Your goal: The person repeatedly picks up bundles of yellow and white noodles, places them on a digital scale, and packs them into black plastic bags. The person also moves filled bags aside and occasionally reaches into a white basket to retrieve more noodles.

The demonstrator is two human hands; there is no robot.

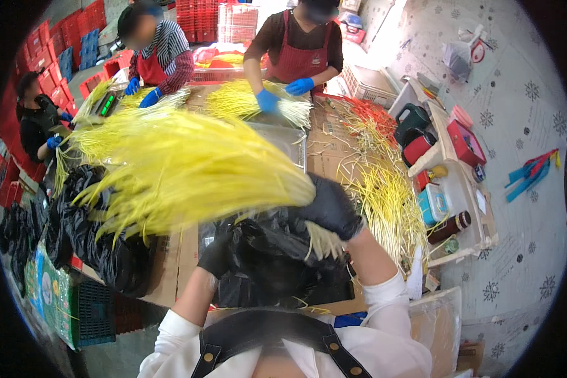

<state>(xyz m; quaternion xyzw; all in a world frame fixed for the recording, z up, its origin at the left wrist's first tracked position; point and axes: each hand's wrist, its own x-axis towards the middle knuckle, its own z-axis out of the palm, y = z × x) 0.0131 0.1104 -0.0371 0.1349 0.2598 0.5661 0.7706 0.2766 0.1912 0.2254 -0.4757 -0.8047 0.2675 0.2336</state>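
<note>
My right hand (333, 205), in a black glove, grips the pale root end of a large bunch of yellow chives (189, 175). The leaves fan out to the left, blurred by motion, above the worktable. Below, my left hand (216, 253), also in a black glove, has hold of the edge of a black plastic bag (269, 257). Its fingers are partly hidden by the plastic. Pale stem ends (323, 242) show beneath my right wrist; what they belong to is hidden.
Crumpled black bags (82, 212) hang at the table's left edge. Loose yellow stalks (382, 208) lie on the right, by a wooden shelf (446, 141) of containers. Across the table, two people in blue gloves handle more chives (234, 99) near a digital scale (107, 104); a third person stands far left.
</note>
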